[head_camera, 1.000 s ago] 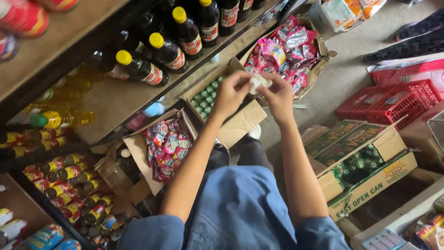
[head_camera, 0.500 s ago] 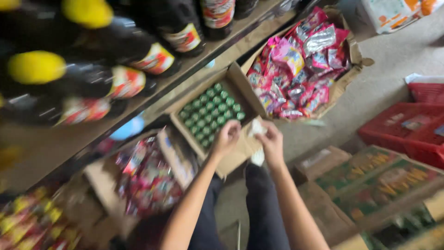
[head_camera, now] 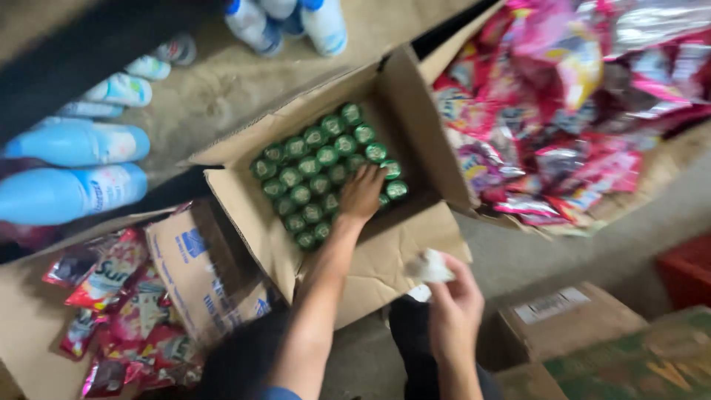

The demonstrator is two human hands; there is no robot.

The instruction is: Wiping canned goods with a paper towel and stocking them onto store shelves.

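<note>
An open cardboard box in the middle holds several green-capped bottles standing close together. My left hand reaches into the box and rests on the caps at the right side of the pack; whether it grips one is unclear. My right hand stays lower, over the box's front flap, pinching a crumpled white cloth.
A box of pink and red sachets lies at the upper right, another one at the lower left. Light blue bottles lie on a shelf at left. Closed cartons and a red crate sit at the lower right.
The view has dropped closer to the box. My left hand left the white cloth and went into the box onto the green caps; my right hand kept the cloth.
</note>
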